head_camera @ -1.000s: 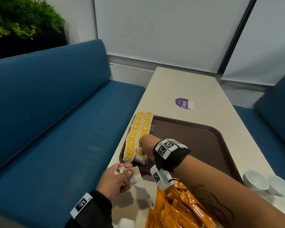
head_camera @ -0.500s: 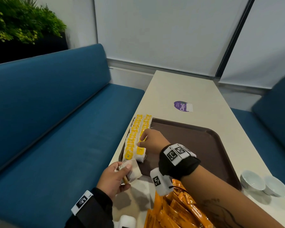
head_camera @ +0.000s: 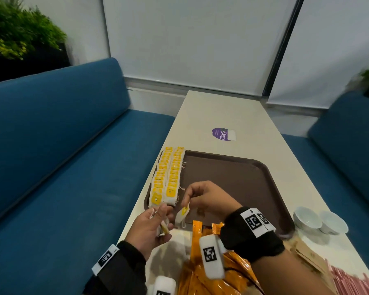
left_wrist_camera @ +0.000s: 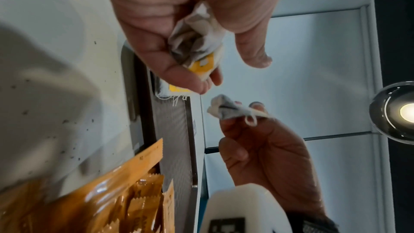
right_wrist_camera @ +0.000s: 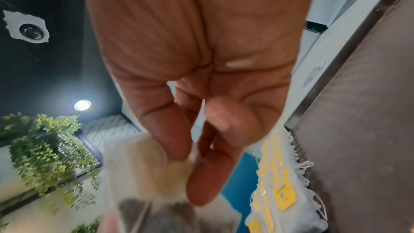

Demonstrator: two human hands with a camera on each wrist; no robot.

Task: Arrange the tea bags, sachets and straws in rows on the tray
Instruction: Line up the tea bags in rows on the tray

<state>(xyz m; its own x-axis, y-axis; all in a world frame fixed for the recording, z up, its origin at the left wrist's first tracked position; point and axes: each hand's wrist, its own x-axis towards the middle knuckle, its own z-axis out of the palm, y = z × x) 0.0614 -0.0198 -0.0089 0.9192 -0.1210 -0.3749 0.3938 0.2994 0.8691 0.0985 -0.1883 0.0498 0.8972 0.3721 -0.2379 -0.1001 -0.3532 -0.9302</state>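
The right hand (head_camera: 209,199) hangs above the near left corner of the brown tray (head_camera: 232,177), its thumb and fingertips pinching the top of a single tea bag (head_camera: 182,216) that dangles below them, yellow tag facing up. In the left wrist view the same bag (left_wrist_camera: 226,110) shows as a crumpled white pouch with its string looped at the fingertips. The left hand (head_camera: 150,228) sits just beside the tray's near left corner, over the desk (head_camera: 222,111) edge, fingers curled round a small bunch of tea bags (left_wrist_camera: 197,42) with one yellow tag poking out between the fingers. The two hands are close but not touching.

On the tray, two rows of tea bags (head_camera: 168,173) run along its left edge from the far rim to the near corner, yellow tags overlapping like tiles and strings trailing toward the tray's middle. The rest of the tray floor is bare brown.

Against the tray's near rim lies a heap of orange sachets (head_camera: 200,262), partly under the right forearm. Near the tray's near right corner stand two small white bowls (head_camera: 320,220), and nearer still lie pale paper-wrapped sticks (head_camera: 309,256) and pink ones (head_camera: 349,282), blurred. Beyond the tray's far rim a purple sticker (head_camera: 223,134) sits on the desk. Blue benches (head_camera: 62,156) flank the desk on both sides.
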